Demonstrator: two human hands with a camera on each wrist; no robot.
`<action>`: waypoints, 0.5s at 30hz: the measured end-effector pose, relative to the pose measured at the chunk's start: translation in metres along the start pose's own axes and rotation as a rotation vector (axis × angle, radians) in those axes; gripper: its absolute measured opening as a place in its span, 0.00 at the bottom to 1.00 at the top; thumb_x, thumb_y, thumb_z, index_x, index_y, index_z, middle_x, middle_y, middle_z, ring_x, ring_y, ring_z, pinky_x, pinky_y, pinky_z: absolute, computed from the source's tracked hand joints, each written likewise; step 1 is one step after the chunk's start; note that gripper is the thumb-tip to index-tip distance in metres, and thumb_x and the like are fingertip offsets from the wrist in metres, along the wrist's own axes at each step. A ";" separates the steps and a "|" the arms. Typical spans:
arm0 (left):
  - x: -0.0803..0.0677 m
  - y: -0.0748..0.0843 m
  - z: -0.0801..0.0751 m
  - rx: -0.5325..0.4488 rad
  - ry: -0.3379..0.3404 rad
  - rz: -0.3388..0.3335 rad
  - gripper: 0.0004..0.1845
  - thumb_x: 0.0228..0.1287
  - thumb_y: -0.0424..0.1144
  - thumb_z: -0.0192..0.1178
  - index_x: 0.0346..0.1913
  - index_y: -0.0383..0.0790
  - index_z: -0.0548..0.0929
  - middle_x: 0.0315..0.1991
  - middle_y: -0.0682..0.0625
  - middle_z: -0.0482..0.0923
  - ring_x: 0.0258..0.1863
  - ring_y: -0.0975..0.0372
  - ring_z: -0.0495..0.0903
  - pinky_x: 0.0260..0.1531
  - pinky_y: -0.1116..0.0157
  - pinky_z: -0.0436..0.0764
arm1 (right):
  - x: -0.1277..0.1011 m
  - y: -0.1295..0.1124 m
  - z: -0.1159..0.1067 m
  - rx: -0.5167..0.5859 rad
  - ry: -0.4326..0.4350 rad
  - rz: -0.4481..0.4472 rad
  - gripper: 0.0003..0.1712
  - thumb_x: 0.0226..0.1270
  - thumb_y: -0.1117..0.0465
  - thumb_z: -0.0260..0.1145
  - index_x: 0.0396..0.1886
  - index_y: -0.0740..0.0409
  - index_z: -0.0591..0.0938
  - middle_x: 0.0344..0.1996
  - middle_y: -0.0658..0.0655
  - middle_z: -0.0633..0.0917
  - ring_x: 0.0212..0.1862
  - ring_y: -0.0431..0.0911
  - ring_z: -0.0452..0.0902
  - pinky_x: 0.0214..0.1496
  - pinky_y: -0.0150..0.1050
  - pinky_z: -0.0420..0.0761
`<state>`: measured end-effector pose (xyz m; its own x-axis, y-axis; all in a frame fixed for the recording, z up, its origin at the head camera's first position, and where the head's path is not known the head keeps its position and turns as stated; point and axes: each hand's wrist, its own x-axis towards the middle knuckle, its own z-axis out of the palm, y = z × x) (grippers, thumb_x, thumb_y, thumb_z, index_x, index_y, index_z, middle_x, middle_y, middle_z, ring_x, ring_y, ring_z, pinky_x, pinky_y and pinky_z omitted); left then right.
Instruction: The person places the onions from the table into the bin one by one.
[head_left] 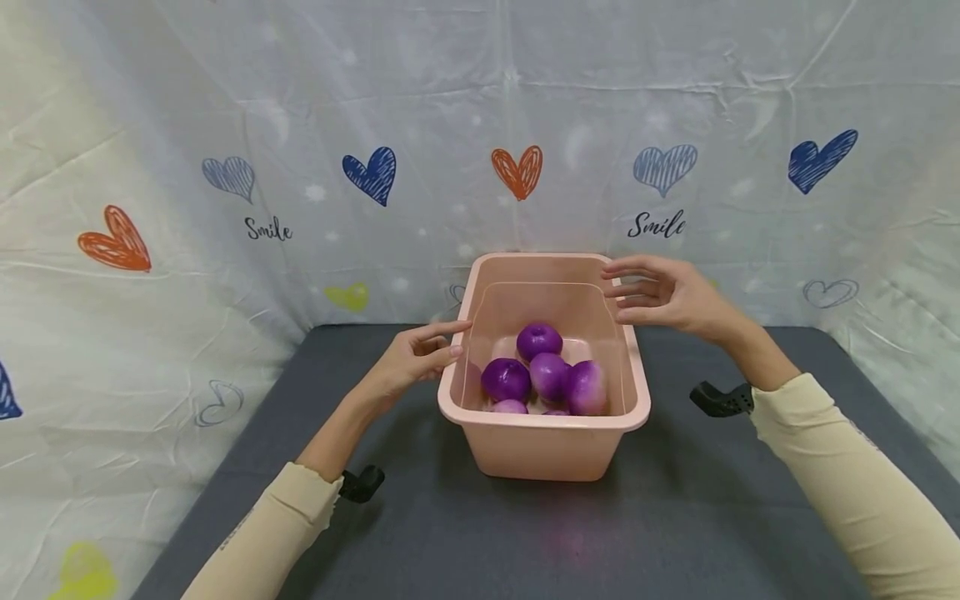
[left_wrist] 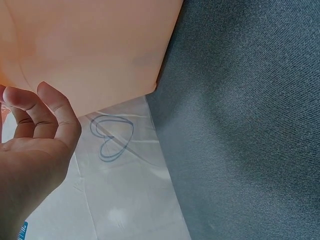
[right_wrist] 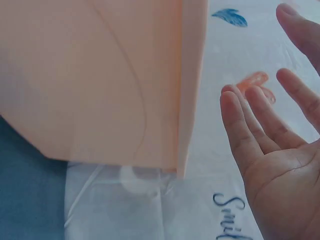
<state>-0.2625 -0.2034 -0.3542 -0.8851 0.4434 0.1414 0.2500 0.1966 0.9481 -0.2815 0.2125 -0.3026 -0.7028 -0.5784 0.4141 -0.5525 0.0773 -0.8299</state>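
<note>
A pink plastic basin stands on the dark table, with several purple onions on its floor. Some of the onions are partly hidden behind its near wall. At the basin's left rim is my left hand, its index fingertip at the edge and its thumb lower on the outer side. In the left wrist view, the fingers of that hand bend loosely beside the basin wall. My right hand hovers by the far right corner, fingers spread and nothing held. The right wrist view shows its palm apart from the rim.
A dark grey cloth covers the table. Behind the basin hangs a pale curtain printed with hearts and lettering. Each wrist carries a black strap mount, one of them the left mount.
</note>
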 end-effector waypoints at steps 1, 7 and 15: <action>0.000 0.000 0.000 -0.001 -0.001 0.002 0.26 0.73 0.42 0.64 0.71 0.46 0.77 0.31 0.41 0.71 0.32 0.52 0.70 0.31 0.62 0.76 | -0.002 0.001 -0.002 -0.002 0.007 0.001 0.34 0.62 0.76 0.72 0.69 0.67 0.74 0.64 0.64 0.77 0.62 0.63 0.75 0.55 0.45 0.80; 0.001 -0.001 0.000 -0.003 -0.001 0.003 0.27 0.73 0.42 0.64 0.72 0.43 0.75 0.32 0.35 0.69 0.30 0.55 0.68 0.31 0.62 0.73 | -0.023 0.010 -0.013 -0.058 0.053 0.016 0.27 0.68 0.75 0.68 0.66 0.71 0.75 0.62 0.66 0.78 0.60 0.62 0.78 0.54 0.43 0.81; -0.003 -0.004 -0.002 -0.030 0.033 0.026 0.32 0.76 0.41 0.61 0.79 0.53 0.65 0.43 0.39 0.75 0.35 0.56 0.74 0.40 0.58 0.80 | -0.067 0.024 -0.023 -0.215 0.168 0.147 0.20 0.78 0.65 0.61 0.66 0.65 0.77 0.61 0.60 0.79 0.59 0.53 0.79 0.57 0.36 0.79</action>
<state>-0.2619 -0.2069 -0.3579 -0.8911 0.4189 0.1744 0.2611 0.1589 0.9521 -0.2579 0.2722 -0.3422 -0.8364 -0.4074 0.3666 -0.5092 0.3301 -0.7948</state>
